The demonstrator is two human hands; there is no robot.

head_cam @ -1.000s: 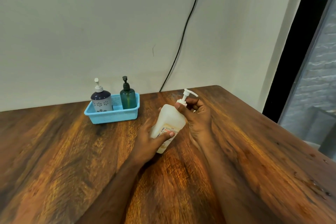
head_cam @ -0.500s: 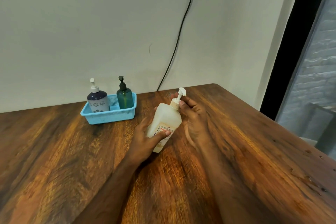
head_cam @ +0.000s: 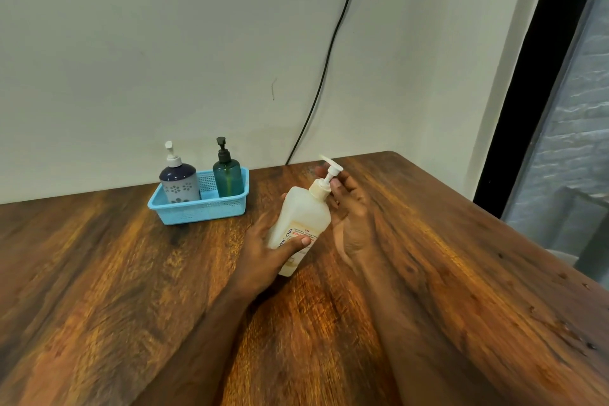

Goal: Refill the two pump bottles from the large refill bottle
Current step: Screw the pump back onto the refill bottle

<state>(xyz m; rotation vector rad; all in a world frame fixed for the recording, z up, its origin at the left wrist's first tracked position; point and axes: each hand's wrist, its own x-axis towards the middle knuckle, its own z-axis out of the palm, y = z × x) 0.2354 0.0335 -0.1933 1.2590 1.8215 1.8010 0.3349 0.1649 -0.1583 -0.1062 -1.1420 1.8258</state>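
Left hand grips the tilted refill bottle steady; right hand, fingers seemingly loose, works its pump.

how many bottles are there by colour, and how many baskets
white bottle: 1, the large refill bottle, held by the left hand, with the right hand at its pump
dark blue bottle with flowers: 1, in the basket
green bottle: 1, in the basket
blue basket: 1
total: 4 things, 3 of them bottles
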